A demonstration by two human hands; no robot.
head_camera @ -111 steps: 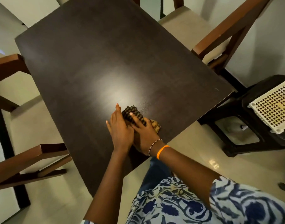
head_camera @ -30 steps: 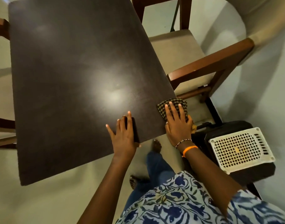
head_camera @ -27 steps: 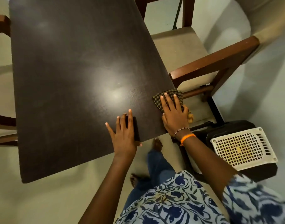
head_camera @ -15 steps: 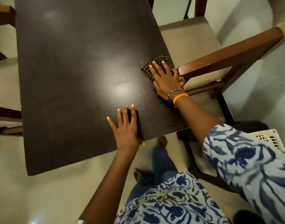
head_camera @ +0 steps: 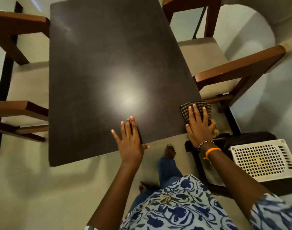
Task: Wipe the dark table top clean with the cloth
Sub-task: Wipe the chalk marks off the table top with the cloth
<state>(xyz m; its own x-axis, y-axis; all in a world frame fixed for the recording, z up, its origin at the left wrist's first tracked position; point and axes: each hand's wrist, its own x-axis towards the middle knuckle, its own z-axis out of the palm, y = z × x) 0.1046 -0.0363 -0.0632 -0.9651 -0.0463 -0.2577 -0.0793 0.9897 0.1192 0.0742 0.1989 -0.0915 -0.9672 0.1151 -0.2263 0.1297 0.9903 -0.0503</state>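
Presently, item by item.

Desk (head_camera: 108, 63): dark rectangular top with a pale glare patch near its middle; no crumbs or smears can be made out, though the glare and the dark finish would hide fine dust.

Cloth (head_camera: 195, 107): checked, folded, lying on the near right corner of the desk and overhanging the right edge. Half a second ago it lay further up that edge, so the stroke has run back toward the person. Judgement: the right margin is being finished; the left half and far end may still need passes.

Right hand (head_camera: 199, 128): flat on the cloth, fingers (head_camera: 194, 112) straight and spread, pressing rather than clutching. A yellowish scrap shows at the thumb side; whether it belongs to the cloth cannot be told.

Left hand (head_camera: 130, 140): palm down on the near edge, fingers extended and relaxed, holding nothing, thumb over the rim. It has kept this bracing place over the last second.

Chairs: one at right (head_camera: 233, 68), one at left (head_camera: 19, 110), partly cut off by the frame.

Basket (head_camera: 261, 158): white lattice on a dark stool, contents unclear.

Hidden: the desk's legs, the surface beneath both hands, and the cloth's underside.
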